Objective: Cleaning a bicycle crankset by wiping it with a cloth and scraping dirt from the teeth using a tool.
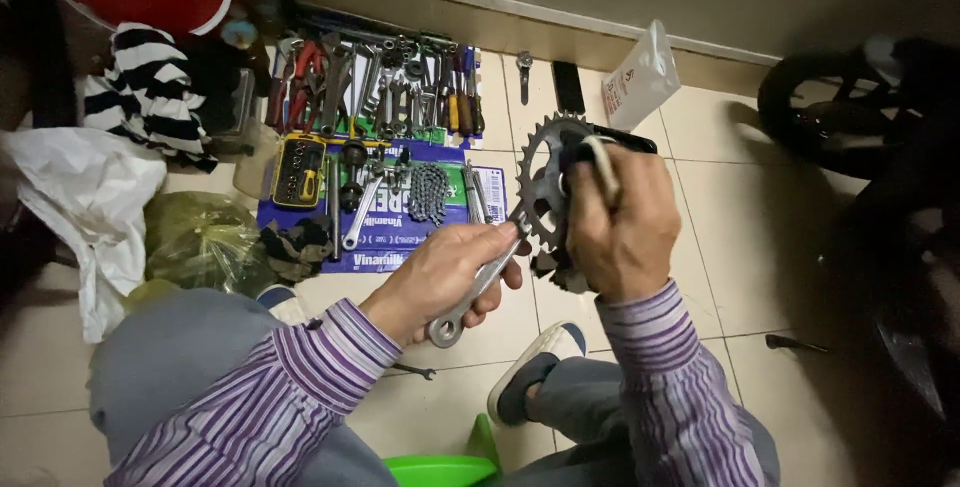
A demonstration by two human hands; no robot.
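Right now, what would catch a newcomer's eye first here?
At centre, the left hand holds a silver crank arm whose toothed chainring the right hand rubs with a cloth. Behind lies a spread of tools on blue cardboard, with a loose chain.

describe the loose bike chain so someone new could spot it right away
Start at the blue mat on the tiled floor, left of the hands. The chain lies bunched near its middle, just below the row of wrenches. It alone is a dark, crumpled heap of links; its neighbours are straight tools.
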